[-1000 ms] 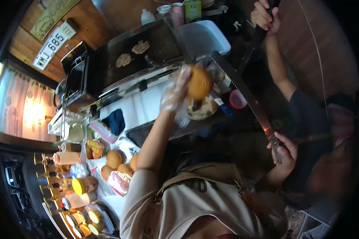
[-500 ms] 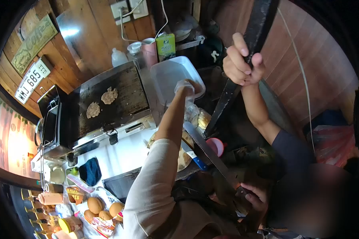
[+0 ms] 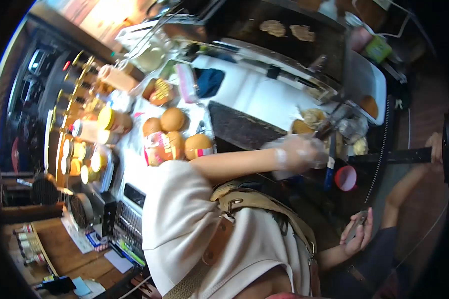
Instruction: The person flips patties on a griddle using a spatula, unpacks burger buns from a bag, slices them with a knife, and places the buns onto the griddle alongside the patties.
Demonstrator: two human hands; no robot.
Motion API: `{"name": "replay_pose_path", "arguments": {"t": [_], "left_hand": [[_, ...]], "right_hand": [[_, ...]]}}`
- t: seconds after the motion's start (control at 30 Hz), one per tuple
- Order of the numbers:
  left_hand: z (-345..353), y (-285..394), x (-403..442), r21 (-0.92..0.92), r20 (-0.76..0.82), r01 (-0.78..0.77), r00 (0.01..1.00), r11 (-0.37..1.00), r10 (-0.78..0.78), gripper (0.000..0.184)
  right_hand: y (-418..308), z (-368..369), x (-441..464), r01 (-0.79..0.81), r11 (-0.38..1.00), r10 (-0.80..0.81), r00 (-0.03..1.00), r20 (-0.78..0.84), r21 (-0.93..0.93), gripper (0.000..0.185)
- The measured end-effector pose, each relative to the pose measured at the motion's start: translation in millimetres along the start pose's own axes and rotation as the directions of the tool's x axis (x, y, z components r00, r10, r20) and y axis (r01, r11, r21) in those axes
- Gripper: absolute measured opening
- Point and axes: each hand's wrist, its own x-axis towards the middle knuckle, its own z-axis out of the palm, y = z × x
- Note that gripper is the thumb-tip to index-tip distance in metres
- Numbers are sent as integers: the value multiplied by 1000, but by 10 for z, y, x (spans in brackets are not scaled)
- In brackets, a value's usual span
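Observation:
My left hand (image 3: 306, 152), in a clear plastic glove, is smeared by motion above the counter's near edge. Whether it holds anything I cannot tell. Beside it are a blue-handled knife (image 3: 329, 167) and a clear plastic bag (image 3: 353, 128). My right hand (image 3: 358, 233), bare and low on the right, is closed around the handle of a long serrated knife (image 3: 379, 164), whose blade points up and away. Past the left hand stands a white tray (image 3: 380, 82) with a brown round piece (image 3: 369, 105) in it.
Two patties (image 3: 302, 33) lie on the griddle (image 3: 244, 25). Several buns (image 3: 172, 119) and bottles (image 3: 117, 77) stand on the left. A pink cup (image 3: 345, 178) is near the counter edge. Another person's hand (image 3: 436, 148) grips a dark post (image 3: 403, 156) on the right.
My left hand has come out of the white tray and back toward me. My view has swung left, bringing the buns and bottles further into sight. The serrated knife stays in my right hand.

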Motion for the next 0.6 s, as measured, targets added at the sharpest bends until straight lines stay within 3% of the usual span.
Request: {"name": "replay_pose_path", "arguments": {"t": [0.03,0.07,0.1,0.13,0.2,0.3,0.33,0.4,0.6], "left_hand": [[-92,-215,-476,-122,-116,-33,993,992,18,30],[1002,-1323,-790,-639,-611,-514,791,572,29,33],[70,-1145,-1287,-451,-243,55,953,891,-181,33],[-134,-1277,-1620,-6,-185,326,929,945,-321,32],[-215,-1668,-2071,227,-67,538,840,812,-538,30],[23,-1984,-2310,225,-4,471,876,853,-482,37],[-46,-1846,-2163,235,183,605,741,761,-646,48],[-187,-1601,-2102,249,256,631,689,734,-679,54],[-357,-1488,-2039,346,381,549,659,761,-649,48]], "right_hand": [[-15,34,52,-1,1000,1,1000,24,25,48],[-20,77,94,-3,999,1,999,37,47,48],[-1,115,140,-13,999,11,999,41,52,48],[19,152,172,-27,997,24,999,43,70,49],[-15,286,194,-58,995,51,996,80,83,49],[-78,557,236,-27,996,15,991,132,85,49],[-106,629,220,-29,996,15,987,163,80,48],[-135,738,157,-30,997,17,983,183,69,48],[-216,932,-63,-66,997,55,976,212,41,45]]}}
